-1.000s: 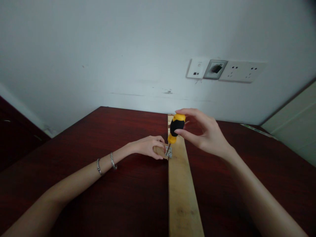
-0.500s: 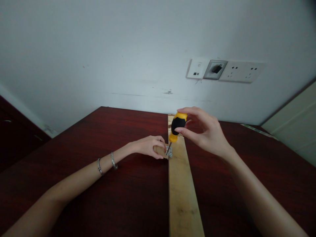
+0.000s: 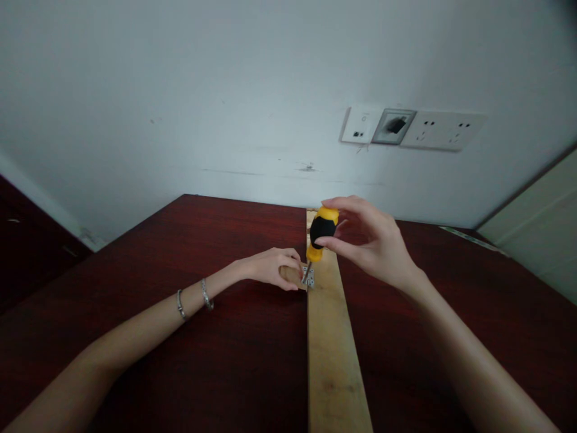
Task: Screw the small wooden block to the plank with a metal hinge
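Now pinching a yellow-and-black screwdriver [image 3: 323,228] in the right hand [image 3: 378,240], shifted slightly left since half a second ago, apparently mid-turn, and angled down to a metal hinge [image 3: 311,279] at the edge of a long plank [image 3: 336,349], while clasping a small wooden block [image 3: 291,275] beside it with the left hand [image 3: 270,267].

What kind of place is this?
Probably an ordinary room indoors, maybe in a home or office, though I can't tell which. There's a dark red tabletop, a pale wall and a row of wall sockets.
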{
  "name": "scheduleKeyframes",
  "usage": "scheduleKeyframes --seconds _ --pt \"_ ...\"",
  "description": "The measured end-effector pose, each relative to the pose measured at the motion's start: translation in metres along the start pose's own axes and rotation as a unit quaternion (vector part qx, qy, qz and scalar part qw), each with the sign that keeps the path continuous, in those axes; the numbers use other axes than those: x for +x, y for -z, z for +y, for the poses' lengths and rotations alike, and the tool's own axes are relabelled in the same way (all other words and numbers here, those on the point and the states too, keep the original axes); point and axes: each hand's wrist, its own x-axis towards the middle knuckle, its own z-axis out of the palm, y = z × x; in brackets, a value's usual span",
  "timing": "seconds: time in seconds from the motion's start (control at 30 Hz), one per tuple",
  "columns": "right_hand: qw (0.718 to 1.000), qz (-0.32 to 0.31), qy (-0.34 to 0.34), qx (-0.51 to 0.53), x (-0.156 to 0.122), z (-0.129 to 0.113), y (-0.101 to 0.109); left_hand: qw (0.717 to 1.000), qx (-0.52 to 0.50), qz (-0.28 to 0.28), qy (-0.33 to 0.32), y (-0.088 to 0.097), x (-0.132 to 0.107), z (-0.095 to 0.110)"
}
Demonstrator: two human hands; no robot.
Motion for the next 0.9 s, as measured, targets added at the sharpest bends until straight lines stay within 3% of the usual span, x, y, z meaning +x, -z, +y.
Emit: scheduleKeyframes --seconds 0.57,0.9 --pt "0.998 -0.016 -0.051 0.044 -0.0018 -0.0030 -0.0023 1.000 0.005 -0.004 0.004 0.0001 -0.0008 -0.0006" --pt "1.000 -0.008 -0.025 -0.003 0.0006 -0.0034 0.0029 1.000 0.001 0.003 -0.005 -0.0003 -0.0008 -0.0011"
